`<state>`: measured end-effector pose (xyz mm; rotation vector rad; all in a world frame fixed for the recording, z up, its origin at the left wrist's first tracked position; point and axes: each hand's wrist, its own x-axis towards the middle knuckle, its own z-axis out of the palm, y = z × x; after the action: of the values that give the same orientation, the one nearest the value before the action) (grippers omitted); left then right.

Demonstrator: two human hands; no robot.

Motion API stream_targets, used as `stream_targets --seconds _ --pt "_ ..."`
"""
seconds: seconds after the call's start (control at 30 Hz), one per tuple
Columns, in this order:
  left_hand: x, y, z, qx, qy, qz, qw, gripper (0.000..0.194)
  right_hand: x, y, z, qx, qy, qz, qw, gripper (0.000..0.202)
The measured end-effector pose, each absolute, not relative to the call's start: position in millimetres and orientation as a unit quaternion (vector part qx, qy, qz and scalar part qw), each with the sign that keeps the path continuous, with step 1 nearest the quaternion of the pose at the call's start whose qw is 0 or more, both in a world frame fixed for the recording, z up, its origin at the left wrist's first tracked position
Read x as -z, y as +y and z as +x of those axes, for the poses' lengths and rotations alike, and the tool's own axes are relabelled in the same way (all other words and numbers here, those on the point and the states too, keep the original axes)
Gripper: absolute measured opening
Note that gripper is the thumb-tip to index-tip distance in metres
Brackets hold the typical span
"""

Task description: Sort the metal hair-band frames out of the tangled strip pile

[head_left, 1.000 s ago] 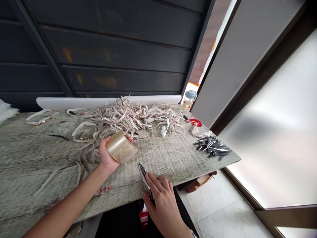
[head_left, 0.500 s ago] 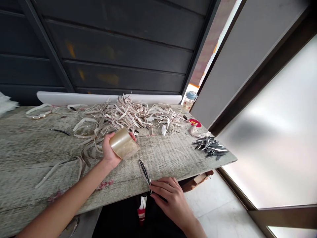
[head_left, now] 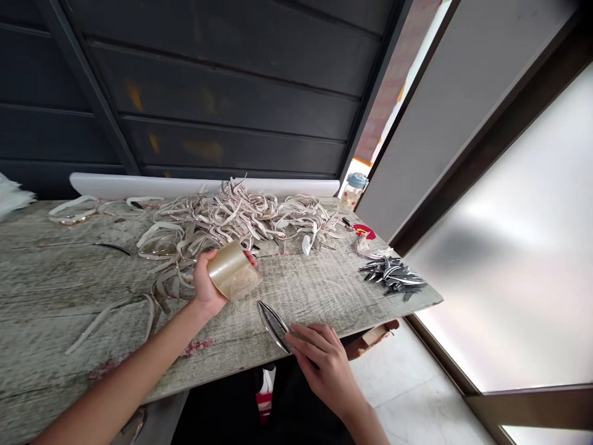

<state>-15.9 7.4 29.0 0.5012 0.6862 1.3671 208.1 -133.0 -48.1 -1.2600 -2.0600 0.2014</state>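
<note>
My left hand is wrapped round a wide roll of clear, yellowish packing tape, held tilted above the table. The roll's loose end looks wrinkled. My right hand, at the table's front edge, has its fingers closed on the near end of a few curved black-and-silver strips. Their far tips meet on the tabletop, and a gap shows between them in the middle. The fingers hide the strips' near ends.
A tangled heap of pale, shiny-edged strips covers the back of the wooden table. A pile of black-and-silver pieces lies at right, near a red round item and a blue-lidded bottle. A cardboard box sits below.
My right hand has moved slightly up and right. The strips' near end has swung right with it, and the gap between them has widened. My left hand stays nearly still with the tape.
</note>
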Motion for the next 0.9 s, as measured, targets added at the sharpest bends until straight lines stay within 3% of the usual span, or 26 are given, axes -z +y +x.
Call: stream_targets --seconds 0.6,0.9 --pt "-33 4 -14 -0.599 0.295 0.237 0.706 0.036 54 -128 183 -0.080 -0.810 -0.416 0.407 0.020" --pt "-30 4 -16 -0.594 0.305 0.233 0.707 0.037 51 -113 183 -0.067 -0.865 -0.323 0.378 0.022"
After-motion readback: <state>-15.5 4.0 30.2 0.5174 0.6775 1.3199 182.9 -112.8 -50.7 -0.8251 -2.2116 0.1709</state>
